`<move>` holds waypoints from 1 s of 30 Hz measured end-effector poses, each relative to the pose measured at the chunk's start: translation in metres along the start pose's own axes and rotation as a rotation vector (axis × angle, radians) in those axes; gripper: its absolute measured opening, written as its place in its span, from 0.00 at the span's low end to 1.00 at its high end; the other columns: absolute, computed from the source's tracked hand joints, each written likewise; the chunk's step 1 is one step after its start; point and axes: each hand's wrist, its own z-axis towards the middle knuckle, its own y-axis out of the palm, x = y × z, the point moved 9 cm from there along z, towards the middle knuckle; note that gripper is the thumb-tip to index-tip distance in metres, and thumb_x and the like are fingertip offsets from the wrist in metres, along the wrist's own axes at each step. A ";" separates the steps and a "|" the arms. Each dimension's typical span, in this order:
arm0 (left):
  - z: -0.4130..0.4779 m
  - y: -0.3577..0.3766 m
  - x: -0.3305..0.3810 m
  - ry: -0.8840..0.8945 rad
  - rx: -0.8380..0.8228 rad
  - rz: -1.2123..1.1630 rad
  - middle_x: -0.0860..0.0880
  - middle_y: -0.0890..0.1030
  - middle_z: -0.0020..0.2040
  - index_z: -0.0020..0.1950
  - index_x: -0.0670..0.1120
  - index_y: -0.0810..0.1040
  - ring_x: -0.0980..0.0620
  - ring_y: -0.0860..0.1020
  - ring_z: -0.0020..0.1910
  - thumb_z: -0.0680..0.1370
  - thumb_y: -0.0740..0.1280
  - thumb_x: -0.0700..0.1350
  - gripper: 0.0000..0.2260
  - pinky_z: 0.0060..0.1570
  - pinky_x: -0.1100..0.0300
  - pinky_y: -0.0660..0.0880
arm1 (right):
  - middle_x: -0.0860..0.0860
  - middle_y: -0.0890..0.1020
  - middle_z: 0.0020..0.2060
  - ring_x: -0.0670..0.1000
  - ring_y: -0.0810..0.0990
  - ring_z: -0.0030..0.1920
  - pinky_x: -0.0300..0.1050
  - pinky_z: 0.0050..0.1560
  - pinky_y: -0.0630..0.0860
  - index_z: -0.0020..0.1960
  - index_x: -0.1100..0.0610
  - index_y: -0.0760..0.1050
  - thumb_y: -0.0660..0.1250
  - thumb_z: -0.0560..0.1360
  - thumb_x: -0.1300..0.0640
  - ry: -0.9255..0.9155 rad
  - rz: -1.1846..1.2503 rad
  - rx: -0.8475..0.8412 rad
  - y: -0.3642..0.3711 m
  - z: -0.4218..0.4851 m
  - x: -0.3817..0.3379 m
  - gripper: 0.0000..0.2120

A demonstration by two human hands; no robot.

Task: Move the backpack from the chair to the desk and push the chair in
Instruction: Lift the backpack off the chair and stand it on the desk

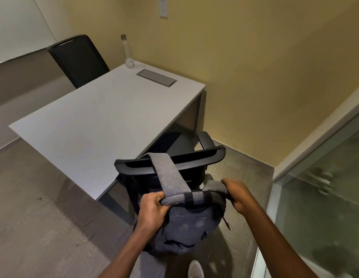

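A grey fabric backpack (189,225) hangs behind the back of a black office chair (170,162), with one strap looped over the chair's top rail. My left hand (152,210) grips the backpack's top at its left corner. My right hand (237,194) grips the top at its right corner. The chair stands at the near right side of the white desk (98,125), its seat partly under the desktop. The lower part of the backpack is hidden by my forearms.
A second black chair (78,59) stands at the desk's far side. A tall clear bottle (128,52) and a grey cable hatch (156,77) are at the desk's far end. A glass partition (325,197) runs close on the right. My shoe (195,269) shows below.
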 end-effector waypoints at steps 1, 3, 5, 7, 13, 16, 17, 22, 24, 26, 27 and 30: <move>-0.001 -0.003 -0.003 0.000 0.007 0.013 0.55 0.90 0.43 0.49 0.47 0.91 0.56 0.88 0.44 0.74 0.80 0.49 0.07 0.43 0.46 0.86 | 0.59 0.81 0.39 0.56 0.78 0.40 0.49 0.41 0.76 0.43 0.65 0.81 0.66 0.82 0.62 -0.027 -0.054 -0.016 0.004 -0.005 -0.002 0.11; -0.004 -0.011 -0.005 0.018 0.019 0.032 0.56 0.90 0.42 0.48 0.48 0.90 0.57 0.88 0.43 0.75 0.80 0.49 0.06 0.42 0.48 0.86 | 0.61 0.82 0.43 0.57 0.78 0.45 0.55 0.50 0.78 0.46 0.65 0.82 0.66 0.82 0.61 -0.088 -0.156 -0.038 0.012 -0.016 -0.007 0.11; -0.007 -0.018 -0.007 0.030 0.029 0.032 0.55 0.90 0.42 0.48 0.48 0.90 0.58 0.88 0.43 0.75 0.80 0.47 0.05 0.42 0.50 0.86 | 0.60 0.85 0.45 0.58 0.81 0.47 0.58 0.54 0.81 0.46 0.62 0.82 0.66 0.82 0.61 -0.176 -0.295 -0.028 0.019 -0.032 -0.018 0.09; -0.009 -0.025 -0.010 0.019 0.037 0.047 0.52 0.90 0.41 0.47 0.46 0.90 0.55 0.88 0.44 0.76 0.79 0.46 0.04 0.43 0.49 0.85 | 0.57 0.86 0.43 0.56 0.84 0.46 0.58 0.53 0.82 0.45 0.59 0.83 0.67 0.81 0.60 -0.310 -0.454 0.023 0.029 -0.052 -0.041 0.09; -0.011 -0.043 -0.010 0.010 0.039 0.101 0.41 0.89 0.43 0.46 0.40 0.88 0.45 0.88 0.47 0.77 0.76 0.42 0.05 0.45 0.41 0.83 | 0.45 0.85 0.48 0.40 0.82 0.47 0.32 0.46 0.75 0.55 0.51 0.83 0.68 0.82 0.58 -0.767 -0.479 0.007 0.110 -0.111 -0.114 0.06; -0.012 -0.056 -0.007 0.019 0.056 0.103 0.41 0.90 0.44 0.47 0.40 0.88 0.47 0.88 0.47 0.77 0.77 0.41 0.04 0.45 0.42 0.83 | 0.51 0.84 0.60 0.45 0.81 0.50 0.35 0.51 0.74 0.68 0.56 0.79 0.68 0.82 0.57 -0.777 -0.566 -0.148 0.169 -0.106 -0.124 0.15; -0.013 -0.060 -0.006 0.020 0.060 0.100 0.41 0.90 0.44 0.47 0.41 0.89 0.48 0.88 0.47 0.77 0.77 0.41 0.04 0.44 0.43 0.83 | 0.53 0.83 0.63 0.47 0.80 0.51 0.38 0.53 0.74 0.71 0.56 0.77 0.68 0.82 0.56 -0.749 -0.607 -0.186 0.185 -0.102 -0.124 0.18; -0.019 -0.076 -0.009 0.016 0.081 0.095 0.45 0.89 0.39 0.44 0.43 0.88 0.50 0.87 0.41 0.77 0.77 0.43 0.05 0.37 0.48 0.82 | 0.58 0.83 0.63 0.53 0.82 0.59 0.43 0.57 0.76 0.72 0.58 0.77 0.70 0.80 0.59 -0.602 -0.526 -0.298 0.228 -0.087 -0.118 0.20; -0.020 -0.084 -0.010 0.018 0.096 0.089 0.46 0.88 0.37 0.42 0.43 0.88 0.56 0.84 0.37 0.77 0.77 0.43 0.06 0.35 0.52 0.79 | 0.59 0.85 0.61 0.55 0.83 0.61 0.43 0.59 0.76 0.68 0.62 0.80 0.71 0.79 0.63 -0.579 -0.418 -0.307 0.238 -0.087 -0.119 0.17; -0.021 -0.092 -0.009 0.027 0.105 0.089 0.43 0.88 0.38 0.42 0.42 0.88 0.60 0.81 0.37 0.77 0.77 0.44 0.06 0.35 0.52 0.78 | 0.59 0.85 0.61 0.55 0.83 0.63 0.42 0.61 0.77 0.66 0.65 0.81 0.72 0.79 0.66 -0.554 -0.315 -0.329 0.250 -0.091 -0.117 0.16; -0.022 -0.097 -0.008 0.036 0.113 0.083 0.43 0.88 0.38 0.42 0.42 0.88 0.62 0.80 0.37 0.77 0.77 0.44 0.07 0.34 0.53 0.78 | 0.59 0.85 0.61 0.54 0.83 0.63 0.40 0.60 0.77 0.66 0.65 0.81 0.71 0.80 0.66 -0.548 -0.282 -0.344 0.257 -0.094 -0.116 0.15; -0.025 -0.112 -0.008 0.035 0.136 0.072 0.45 0.88 0.37 0.43 0.41 0.88 0.63 0.79 0.37 0.77 0.77 0.44 0.07 0.35 0.52 0.78 | 0.56 0.86 0.58 0.52 0.84 0.62 0.40 0.61 0.79 0.64 0.63 0.83 0.71 0.80 0.65 -0.577 -0.230 -0.376 0.276 -0.107 -0.117 0.13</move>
